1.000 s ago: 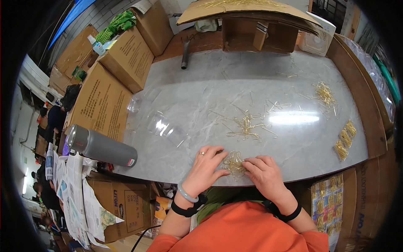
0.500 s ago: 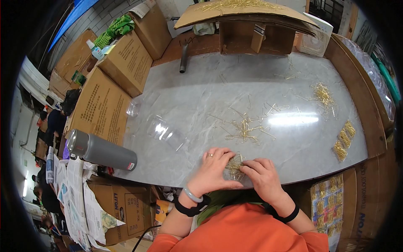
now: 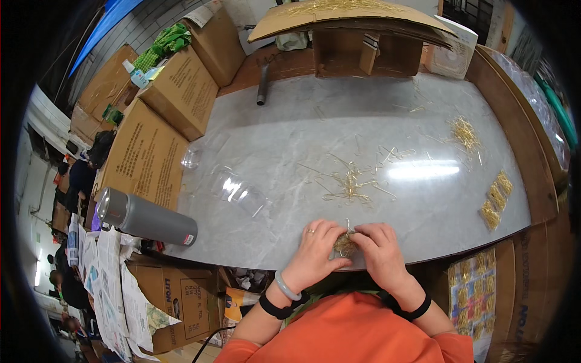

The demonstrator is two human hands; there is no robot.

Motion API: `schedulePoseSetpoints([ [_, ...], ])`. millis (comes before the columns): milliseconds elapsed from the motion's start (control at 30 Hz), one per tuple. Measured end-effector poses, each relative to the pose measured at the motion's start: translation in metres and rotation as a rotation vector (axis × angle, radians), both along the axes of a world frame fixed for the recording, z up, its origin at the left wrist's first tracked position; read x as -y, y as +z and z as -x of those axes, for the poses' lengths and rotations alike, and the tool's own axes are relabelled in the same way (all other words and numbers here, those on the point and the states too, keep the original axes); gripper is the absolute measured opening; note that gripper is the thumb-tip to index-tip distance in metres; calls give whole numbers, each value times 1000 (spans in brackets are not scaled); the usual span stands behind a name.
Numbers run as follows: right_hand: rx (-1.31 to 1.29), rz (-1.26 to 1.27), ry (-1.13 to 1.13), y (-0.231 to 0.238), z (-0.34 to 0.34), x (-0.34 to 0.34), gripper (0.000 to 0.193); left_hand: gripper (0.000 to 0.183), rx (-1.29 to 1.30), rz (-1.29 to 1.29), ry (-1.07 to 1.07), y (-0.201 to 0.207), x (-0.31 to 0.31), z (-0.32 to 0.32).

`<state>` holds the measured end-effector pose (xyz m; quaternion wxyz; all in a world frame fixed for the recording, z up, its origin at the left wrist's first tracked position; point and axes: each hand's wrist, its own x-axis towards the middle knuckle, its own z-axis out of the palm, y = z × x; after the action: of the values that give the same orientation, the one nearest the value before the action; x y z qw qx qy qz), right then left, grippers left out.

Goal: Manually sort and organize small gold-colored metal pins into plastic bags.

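Observation:
A small bundle of gold wire hooks is between my two hands at the near edge of the table. My left hand curls around its left side, thumb below and fingers above. From the right, my right hand closes its fingertips on the bundle. A loose pile of gold wire hooks lies spread just beyond my hands. Farther right is a denser heap of gold wire pieces. Several neat gold bundles lie in a row by the right edge.
A grey bottle lies on its side at the left edge, near a clear plastic container. Cardboard boxes wall the left side. A dark tube and an open cardboard box stand at the back. Cardboard borders the right.
My left hand has shifted slightly right and its fingers have drawn in closer around the bundle. My right fingertips have moved up a little, nearer the left ones.

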<state>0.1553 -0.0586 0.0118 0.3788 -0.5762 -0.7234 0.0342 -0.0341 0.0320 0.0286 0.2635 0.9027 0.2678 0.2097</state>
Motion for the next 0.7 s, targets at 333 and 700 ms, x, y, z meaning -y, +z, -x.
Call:
schedulePoseSetpoints([
  [333,-444,180,94,11,11,5,68,70,38,-72,-22,-16,17,-8],
  [700,49,220,101,29,-17,-7,74,67,139,67,-37,-17,16,-2],
])
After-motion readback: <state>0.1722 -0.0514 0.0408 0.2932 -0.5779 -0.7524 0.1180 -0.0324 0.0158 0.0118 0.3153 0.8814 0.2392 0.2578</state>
